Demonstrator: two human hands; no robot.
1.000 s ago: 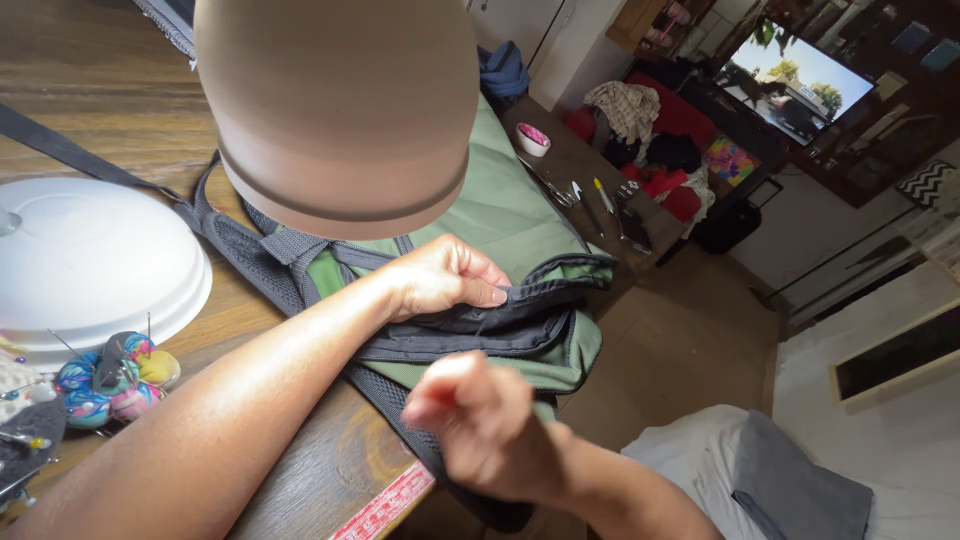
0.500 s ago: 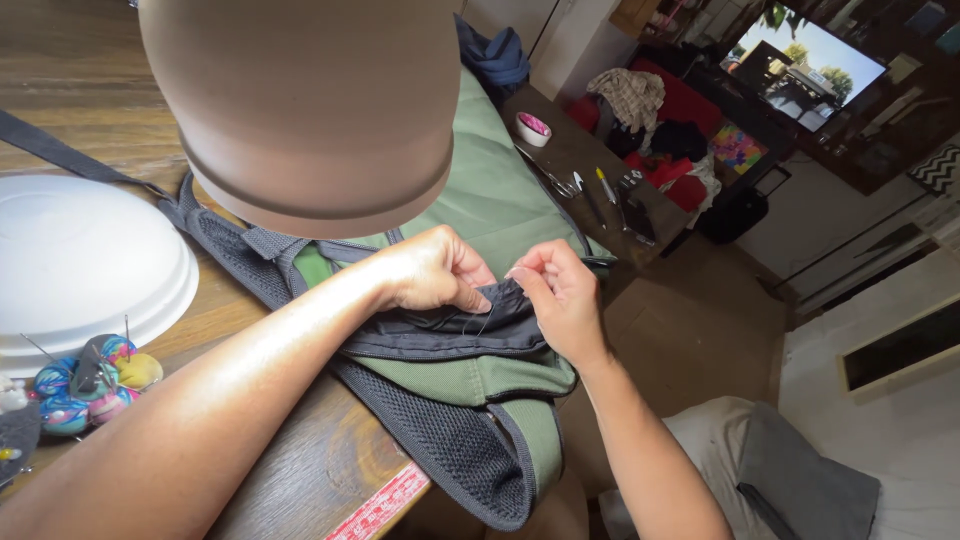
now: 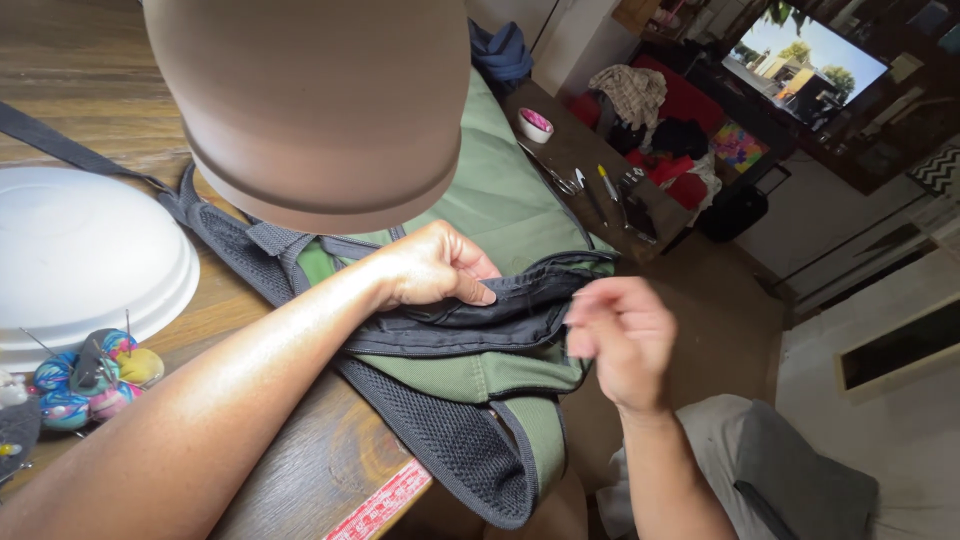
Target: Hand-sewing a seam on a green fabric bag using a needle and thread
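A green backpack (image 3: 500, 190) with black mesh straps (image 3: 450, 450) lies over the edge of a wooden table (image 3: 300, 470). My left hand (image 3: 435, 265) pinches a fold of the backpack's black fabric edge (image 3: 500, 310). Just right of that fold, my right hand (image 3: 620, 340) has its fingertips pinched together at the fabric's end, as if on a needle or thread too small to make out.
A brown lamp shade (image 3: 310, 100) hangs close in front, hiding the table's middle. A white dish (image 3: 80, 260) and a colourful pincushion (image 3: 95, 385) sit at left. A measuring tape (image 3: 385, 505) lies on the table edge. A side table with scissors (image 3: 560, 180) and pens stands beyond.
My right hand rose from below the table edge to the black fabric, then drew slightly right and away from it. My left hand kept its pinch on the fold.
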